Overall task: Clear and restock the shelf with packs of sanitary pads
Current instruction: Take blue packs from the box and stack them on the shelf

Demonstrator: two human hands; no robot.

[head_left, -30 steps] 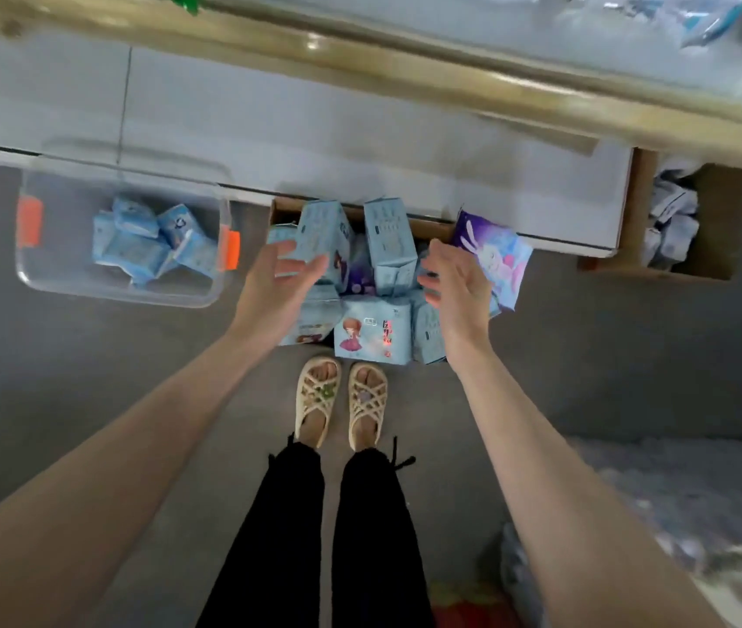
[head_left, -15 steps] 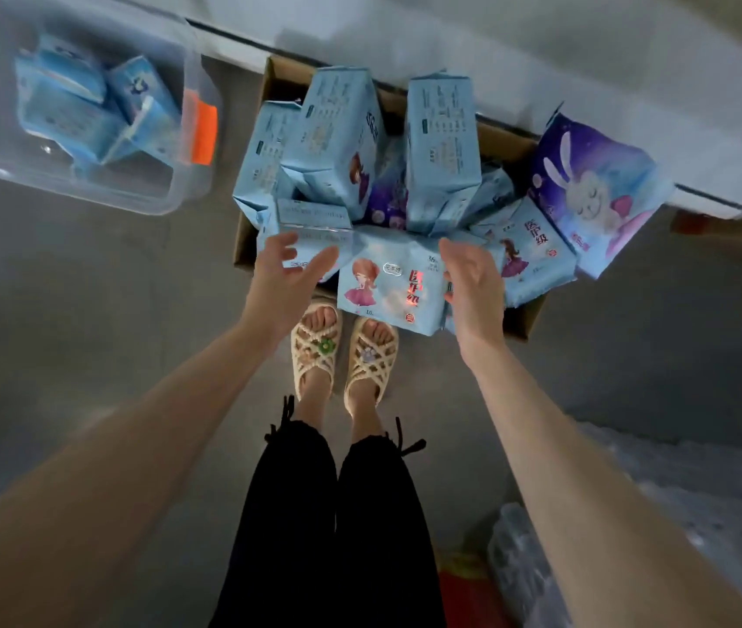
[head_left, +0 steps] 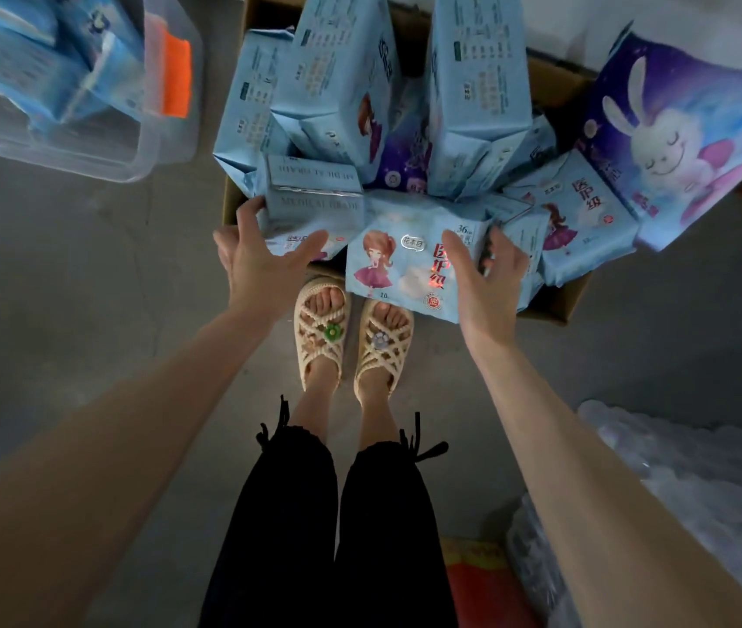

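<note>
A cardboard box [head_left: 555,305] on the floor is heaped with several light-blue packs of sanitary pads. A blue pack with a cartoon girl in a purple dress [head_left: 398,265] lies at the front of the heap, between my hands. My left hand [head_left: 256,260] is spread open, its fingertips at a blue pack labelled "medical grade" [head_left: 312,199]. My right hand [head_left: 487,276] is open too, fingers straight, beside the right edge of the girl pack. A purple pack with a white rabbit [head_left: 672,129] leans at the right of the box.
A clear plastic bin [head_left: 152,142] with an orange latch holds more blue packs at the upper left. My feet in beige sandals [head_left: 353,342] stand just before the box. White plastic-wrapped bundles [head_left: 677,491] lie at the lower right on the grey floor.
The view has dropped closer to the box. Both hands have come down from above the packs to either side of the front girl pack, still holding nothing.
</note>
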